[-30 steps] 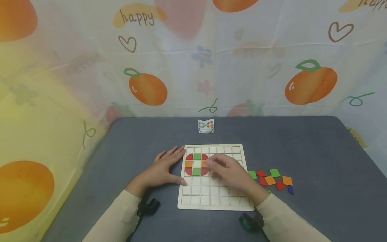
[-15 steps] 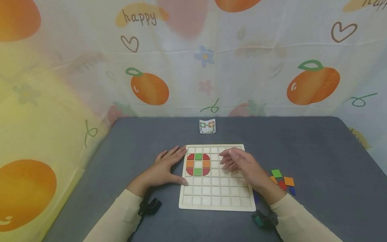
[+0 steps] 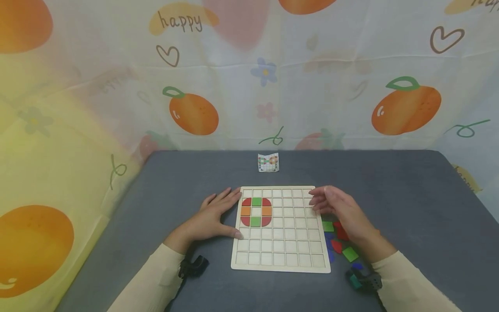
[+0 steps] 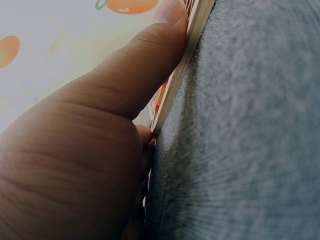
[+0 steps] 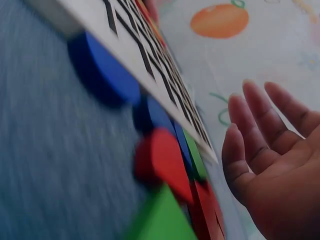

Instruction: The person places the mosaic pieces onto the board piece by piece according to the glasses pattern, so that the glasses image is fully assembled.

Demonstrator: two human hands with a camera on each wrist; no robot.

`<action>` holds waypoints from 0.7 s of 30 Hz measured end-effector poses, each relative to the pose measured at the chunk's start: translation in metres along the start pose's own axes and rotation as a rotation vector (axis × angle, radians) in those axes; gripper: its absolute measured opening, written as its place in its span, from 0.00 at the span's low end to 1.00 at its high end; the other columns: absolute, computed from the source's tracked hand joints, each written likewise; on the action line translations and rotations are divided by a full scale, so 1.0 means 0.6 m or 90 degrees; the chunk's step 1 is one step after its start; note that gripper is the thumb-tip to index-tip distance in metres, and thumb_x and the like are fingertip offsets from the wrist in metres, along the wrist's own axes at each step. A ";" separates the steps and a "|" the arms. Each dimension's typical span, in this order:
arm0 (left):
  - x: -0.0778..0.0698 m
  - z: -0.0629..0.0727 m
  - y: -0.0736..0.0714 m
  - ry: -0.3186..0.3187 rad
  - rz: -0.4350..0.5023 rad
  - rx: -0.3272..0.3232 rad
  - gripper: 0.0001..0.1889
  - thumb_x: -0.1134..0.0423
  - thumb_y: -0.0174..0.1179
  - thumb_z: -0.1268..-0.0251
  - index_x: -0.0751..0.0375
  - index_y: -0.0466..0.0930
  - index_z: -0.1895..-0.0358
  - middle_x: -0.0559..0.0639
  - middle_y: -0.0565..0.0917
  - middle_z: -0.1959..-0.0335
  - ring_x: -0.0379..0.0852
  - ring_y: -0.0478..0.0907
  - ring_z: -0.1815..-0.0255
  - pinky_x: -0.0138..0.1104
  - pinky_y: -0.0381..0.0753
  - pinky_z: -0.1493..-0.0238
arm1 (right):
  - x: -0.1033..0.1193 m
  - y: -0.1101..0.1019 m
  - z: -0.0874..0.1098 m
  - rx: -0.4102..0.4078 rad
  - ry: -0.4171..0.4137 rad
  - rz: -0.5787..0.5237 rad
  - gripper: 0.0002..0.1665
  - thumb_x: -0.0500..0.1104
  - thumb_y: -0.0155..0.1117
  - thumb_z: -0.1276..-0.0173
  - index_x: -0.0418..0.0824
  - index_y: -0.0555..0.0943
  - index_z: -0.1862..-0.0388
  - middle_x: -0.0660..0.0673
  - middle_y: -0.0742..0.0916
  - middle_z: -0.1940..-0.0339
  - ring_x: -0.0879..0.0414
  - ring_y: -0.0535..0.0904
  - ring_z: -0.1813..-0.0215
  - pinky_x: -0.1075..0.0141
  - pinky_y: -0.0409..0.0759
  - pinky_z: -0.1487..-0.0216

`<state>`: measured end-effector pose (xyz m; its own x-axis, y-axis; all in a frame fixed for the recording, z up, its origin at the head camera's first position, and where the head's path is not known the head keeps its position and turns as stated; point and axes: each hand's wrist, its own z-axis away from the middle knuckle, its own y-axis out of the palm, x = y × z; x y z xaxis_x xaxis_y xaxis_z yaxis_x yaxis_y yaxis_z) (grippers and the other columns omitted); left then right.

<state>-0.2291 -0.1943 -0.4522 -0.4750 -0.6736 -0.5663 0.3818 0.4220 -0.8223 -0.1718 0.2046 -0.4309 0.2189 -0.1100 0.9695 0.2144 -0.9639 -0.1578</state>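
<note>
A pale wooden grid board (image 3: 288, 247) lies on the grey table. In its upper left cells, red rounded tiles (image 3: 266, 221), green square tiles (image 3: 255, 221) and orange square tiles (image 3: 267, 211) form a ring around one bare cell. My left hand (image 3: 204, 223) rests along the board's left edge, thumb and fingers spread; the left wrist view shows the thumb (image 4: 145, 55) against the board's side. Over the upper right edge hovers my right hand (image 3: 347, 214), its fingers loosely extended and nothing in them, as the right wrist view also shows.
Loose tiles lie right of the board, partly beneath my right hand: green (image 3: 350, 254), red (image 3: 337, 246) and blue (image 5: 112, 75). A small printed card (image 3: 268, 162) with a coloured pattern lies behind the board. A fruit-print cloth (image 3: 234, 95) hangs behind the table.
My right hand has left the orange tile in the ring's right side and moved right across the board to its edge, above the loose tiles. The left hand stays put.
</note>
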 end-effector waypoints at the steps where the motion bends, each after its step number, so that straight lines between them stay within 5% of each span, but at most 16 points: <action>1: 0.000 0.000 0.000 0.000 0.000 0.000 0.66 0.30 0.80 0.46 0.53 0.54 0.10 0.43 0.51 0.10 0.54 0.39 0.10 0.63 0.36 0.20 | 0.000 -0.006 0.002 -0.003 -0.002 0.004 0.29 0.46 0.42 0.06 0.20 0.77 0.34 0.30 0.86 0.48 0.42 0.85 0.49 0.64 0.83 0.45; 14: -0.004 -0.001 0.000 -0.009 -0.007 0.004 0.66 0.29 0.80 0.47 0.52 0.53 0.10 0.42 0.51 0.10 0.53 0.39 0.10 0.63 0.36 0.20 | -0.017 -0.078 0.027 -0.033 0.016 0.115 0.26 0.44 0.45 0.07 0.23 0.79 0.34 0.32 0.87 0.48 0.49 0.86 0.49 0.68 0.83 0.46; 21: -0.005 -0.001 0.000 -0.015 -0.007 0.004 0.67 0.29 0.80 0.47 0.52 0.53 0.10 0.42 0.51 0.10 0.52 0.39 0.10 0.62 0.36 0.19 | -0.032 -0.111 0.036 0.014 0.069 0.189 0.20 0.42 0.58 0.11 0.31 0.80 0.31 0.39 0.87 0.44 0.55 0.85 0.46 0.69 0.81 0.45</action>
<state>-0.2279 -0.1920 -0.4505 -0.4606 -0.6920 -0.5558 0.3820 0.4107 -0.8279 -0.1699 0.2759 -0.4432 0.1722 -0.4128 0.8944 0.1772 -0.8802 -0.4403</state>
